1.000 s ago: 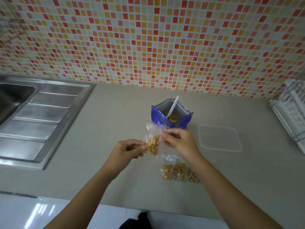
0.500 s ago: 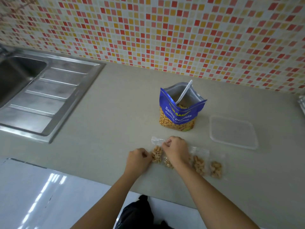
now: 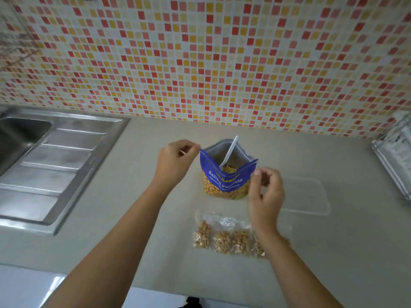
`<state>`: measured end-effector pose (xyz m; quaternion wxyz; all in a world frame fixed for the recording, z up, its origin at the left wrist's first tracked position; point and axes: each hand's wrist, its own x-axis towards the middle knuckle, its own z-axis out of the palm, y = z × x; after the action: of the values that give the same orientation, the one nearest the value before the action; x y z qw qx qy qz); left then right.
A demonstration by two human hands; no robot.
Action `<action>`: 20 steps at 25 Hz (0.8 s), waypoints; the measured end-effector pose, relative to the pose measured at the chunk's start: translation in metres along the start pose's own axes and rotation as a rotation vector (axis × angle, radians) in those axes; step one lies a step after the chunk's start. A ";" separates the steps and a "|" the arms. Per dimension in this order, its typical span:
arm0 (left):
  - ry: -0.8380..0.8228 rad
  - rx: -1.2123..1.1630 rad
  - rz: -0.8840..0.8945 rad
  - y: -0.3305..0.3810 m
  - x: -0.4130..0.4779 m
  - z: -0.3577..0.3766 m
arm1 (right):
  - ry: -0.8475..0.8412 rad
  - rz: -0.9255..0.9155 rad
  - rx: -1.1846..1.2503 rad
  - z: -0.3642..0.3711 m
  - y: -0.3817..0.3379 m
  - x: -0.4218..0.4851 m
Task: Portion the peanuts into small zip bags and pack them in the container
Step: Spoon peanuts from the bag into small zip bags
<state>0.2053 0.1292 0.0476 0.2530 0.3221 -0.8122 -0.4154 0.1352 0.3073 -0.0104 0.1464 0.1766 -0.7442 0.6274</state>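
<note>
Pinching the top left corner of the bag (image 3: 224,185) with the left hand (image 3: 175,162), fingers curled. Holding the right hand (image 3: 265,196) just beside the bag's right edge, fingers loosely curled and gripping nothing. Showing the bag upright and open with a spoon (image 3: 230,151) leaning inside, filled zip bags (image 3: 222,238) lying in a row just in front of it, the container (image 3: 311,196) lying just right of it and a sink (image 3: 66,165) well to its left.
</note>
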 end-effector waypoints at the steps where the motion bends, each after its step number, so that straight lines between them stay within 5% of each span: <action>1: -0.035 0.052 0.109 0.015 0.016 0.006 | 0.022 -0.030 -0.026 0.004 -0.004 0.015; 7: -0.435 0.438 0.349 0.034 0.074 0.063 | -0.315 0.111 -0.263 0.015 0.007 0.052; 11: -0.346 0.245 0.439 0.043 0.067 0.051 | -0.317 0.077 -0.271 0.014 0.007 0.055; 16: -0.297 0.281 0.445 0.036 0.036 -0.026 | -0.295 0.106 -0.307 0.014 0.006 0.060; 20: -0.166 0.294 0.259 -0.017 -0.001 -0.069 | -0.261 0.095 -0.317 0.017 0.007 0.061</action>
<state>0.2580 0.0871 0.0695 0.1867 0.2130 -0.9167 -0.2818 0.0780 0.2872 0.0076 0.0450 0.1959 -0.8536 0.4805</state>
